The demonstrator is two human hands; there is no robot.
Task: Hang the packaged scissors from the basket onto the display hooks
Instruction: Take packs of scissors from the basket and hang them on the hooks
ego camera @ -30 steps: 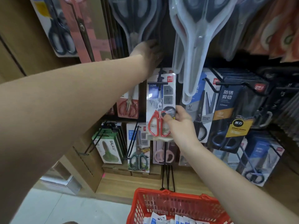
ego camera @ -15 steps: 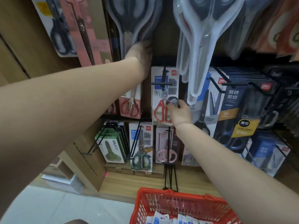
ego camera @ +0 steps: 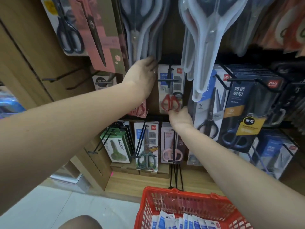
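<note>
Nearest, low right: red basket (ego camera: 166,202), slotted plastic walls, holding a row of blue-and-white packets (ego camera: 183,220) standing on edge. Pale floor (ego camera: 49,204) to its left.

Beyond the basket: wooden shelf (ego camera: 148,180) at the foot of the display, with long black wire hooks (ego camera: 175,176) hanging down toward the basket rim.

Lower display row, left to right: green boxed scissors (ego camera: 118,146); green-handled scissors pack (ego camera: 146,146); pink-handled scissors pack (ego camera: 172,146). These hang just below the right hand.

Right hand (ego camera: 180,117): raised under the red-handled scissors pack (ego camera: 170,90), fingers (ego camera: 172,111) curled and pinching its bottom edge by the red handles. The pack hangs flat on a black display hook (ego camera: 170,76), whose crossbar lies across the card's upper half.

Left hand (ego camera: 142,75): just left of that pack, fingers pressed together and extended upward, their tips against the lower ends of the clear-cased scissors (ego camera: 143,33) hanging above; they push rather than grip.

Obstructions: a second bundle of clear cases (ego camera: 204,47) hangs low over the pack's right side, overlapping the dark blue scissors packs (ego camera: 239,103) to the right.

Far left: pink scissors card (ego camera: 97,33) against a wooden panel (ego camera: 33,55).
</note>
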